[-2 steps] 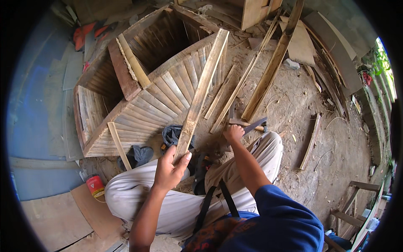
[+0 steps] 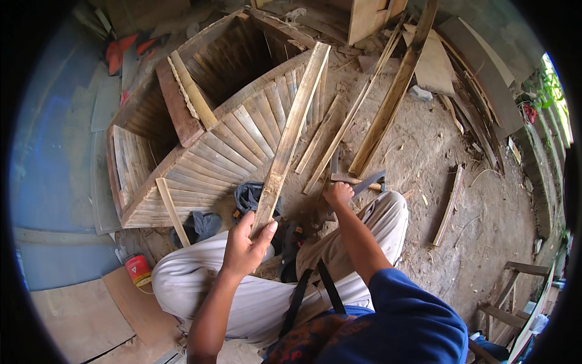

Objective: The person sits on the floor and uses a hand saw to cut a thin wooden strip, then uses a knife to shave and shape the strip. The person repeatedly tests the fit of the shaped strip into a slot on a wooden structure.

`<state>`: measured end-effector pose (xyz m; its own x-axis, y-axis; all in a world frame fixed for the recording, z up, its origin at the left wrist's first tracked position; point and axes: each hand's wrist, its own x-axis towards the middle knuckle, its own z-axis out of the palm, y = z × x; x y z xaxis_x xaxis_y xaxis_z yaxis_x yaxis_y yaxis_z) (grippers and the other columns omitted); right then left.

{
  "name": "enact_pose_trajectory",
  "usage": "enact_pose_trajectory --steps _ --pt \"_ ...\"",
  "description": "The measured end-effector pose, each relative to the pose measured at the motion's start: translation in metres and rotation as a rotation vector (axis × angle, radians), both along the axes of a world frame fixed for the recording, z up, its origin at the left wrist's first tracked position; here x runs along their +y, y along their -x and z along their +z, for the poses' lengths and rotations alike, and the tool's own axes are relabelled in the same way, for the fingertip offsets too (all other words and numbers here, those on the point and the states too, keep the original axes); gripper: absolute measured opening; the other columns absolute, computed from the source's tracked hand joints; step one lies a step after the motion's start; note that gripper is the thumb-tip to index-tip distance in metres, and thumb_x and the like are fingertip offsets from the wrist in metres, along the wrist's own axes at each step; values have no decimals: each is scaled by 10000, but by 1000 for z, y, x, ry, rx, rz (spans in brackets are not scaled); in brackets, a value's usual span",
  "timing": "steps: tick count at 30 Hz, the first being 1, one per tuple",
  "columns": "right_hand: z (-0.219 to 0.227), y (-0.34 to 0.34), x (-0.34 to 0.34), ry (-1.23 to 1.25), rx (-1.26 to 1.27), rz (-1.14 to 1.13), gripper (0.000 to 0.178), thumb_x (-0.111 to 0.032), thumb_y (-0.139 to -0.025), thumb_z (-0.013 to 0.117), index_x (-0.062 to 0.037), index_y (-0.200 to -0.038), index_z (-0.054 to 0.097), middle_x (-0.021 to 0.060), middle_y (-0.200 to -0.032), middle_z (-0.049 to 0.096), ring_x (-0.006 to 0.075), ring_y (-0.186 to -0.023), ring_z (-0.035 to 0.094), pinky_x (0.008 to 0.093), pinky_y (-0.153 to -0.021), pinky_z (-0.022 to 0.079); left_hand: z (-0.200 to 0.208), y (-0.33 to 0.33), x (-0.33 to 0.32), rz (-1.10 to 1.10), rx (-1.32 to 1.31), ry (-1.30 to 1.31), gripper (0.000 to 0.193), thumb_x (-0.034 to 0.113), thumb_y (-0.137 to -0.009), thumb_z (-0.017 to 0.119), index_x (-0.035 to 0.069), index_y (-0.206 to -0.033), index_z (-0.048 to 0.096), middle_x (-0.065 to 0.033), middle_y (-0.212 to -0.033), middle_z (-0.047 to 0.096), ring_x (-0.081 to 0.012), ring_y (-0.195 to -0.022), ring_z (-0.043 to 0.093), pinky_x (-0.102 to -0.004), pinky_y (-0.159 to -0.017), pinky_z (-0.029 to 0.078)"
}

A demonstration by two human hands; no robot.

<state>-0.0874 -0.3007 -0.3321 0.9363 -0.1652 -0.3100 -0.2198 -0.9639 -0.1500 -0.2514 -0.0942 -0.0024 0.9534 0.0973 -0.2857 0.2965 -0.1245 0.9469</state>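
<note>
My left hand is closed around the lower end of a long split bamboo slat, which slants up and away to the right. Its far end overlaps the rim of a large slatted bamboo structure. Low by my right knee, my right hand grips a machete; its dark blade points to the right, and the handle is mostly hidden by my fingers. Just beyond that hand, a wooden-handled tool lies on the ground, partly covered by the blade.
Several bamboo lengths lie on the dirt ahead, including a wide half-round piece. A short strip is at the right. A red can stands left of my knee. Boards lean at the far right, above a wooden stool-like frame.
</note>
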Motion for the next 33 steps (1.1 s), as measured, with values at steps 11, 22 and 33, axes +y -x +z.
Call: enact_pose_trajectory --steps 11,22,33 --pt "32 -3 -26 -171 97 -90 545 -404 -700 703 -51 -1115 699 137 -1168 665 319 -1157 578 453 -975 426 33 -14 -21 -3 -102 12 195 226 -971 628 53 -924 553 32 -682 538 -24 -523 468 -205 -453 388" --pt "66 -18 -66 -362 274 -125 652 -469 -645 727 -19 -1116 700 177 -1172 682 344 -1125 639 438 -986 466 34 2 -12 -66 -25 336 460 431 -1046 403 18 -1180 552 49 -551 366 -31 -387 325 -201 -361 294" --pt "64 -15 -91 -791 -171 -163 437 -357 -708 729 17 -933 748 158 -828 729 233 -808 711 363 -770 530 26 4 0 -95 -70 481 470 435 -1057 346 18 -1141 544 26 -566 414 -51 -381 371 -203 -366 317"
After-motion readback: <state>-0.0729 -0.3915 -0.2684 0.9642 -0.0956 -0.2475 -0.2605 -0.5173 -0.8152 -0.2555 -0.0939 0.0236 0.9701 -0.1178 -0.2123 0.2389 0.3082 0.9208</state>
